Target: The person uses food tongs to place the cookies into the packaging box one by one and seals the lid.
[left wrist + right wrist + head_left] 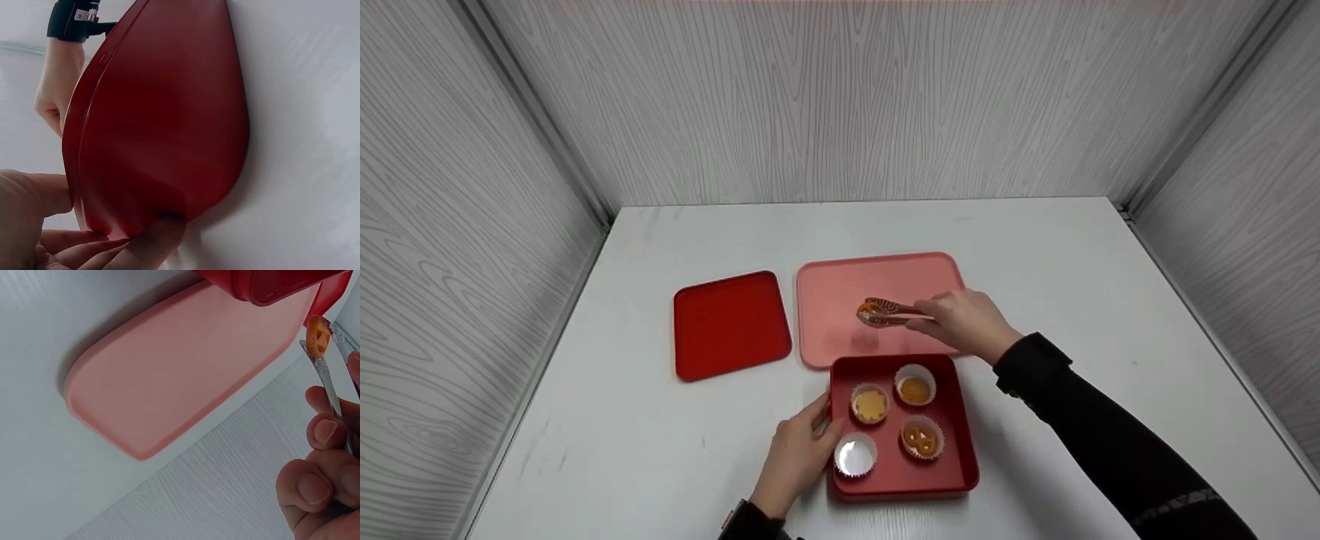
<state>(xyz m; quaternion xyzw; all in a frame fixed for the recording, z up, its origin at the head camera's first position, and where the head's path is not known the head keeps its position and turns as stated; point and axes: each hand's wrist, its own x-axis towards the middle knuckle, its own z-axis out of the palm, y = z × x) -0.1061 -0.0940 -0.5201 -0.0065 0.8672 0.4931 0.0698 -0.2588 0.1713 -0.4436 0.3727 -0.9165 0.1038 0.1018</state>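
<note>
My left hand (pixel 797 454) grips the left wall of a red square box (pixel 956 420), thumb over the rim and fingers against the outside. Inside stand white paper cups: one with a flower-edged yellow piece (pixel 871 406), one with a round golden piece (pixel 915 390), and one with a small pretzel (pixel 922 439). The front-left paper cup (pixel 855 457) shows its bare white bottom. My right hand (pixel 966 321) holds small metal tongs (pixel 891 306) above a pink tray (pixel 847 281). Between the tongs' tips is an orange-brown, pretzel-like piece (pixel 318 336) with holes.
A flat red square lid or tray (pixel 731 326) lies left of the pink tray. The box stands close in front of the pink tray's near edge. Wood-grain panels (pixel 840 105) enclose the white table (pixel 1057 255) at the back and both sides.
</note>
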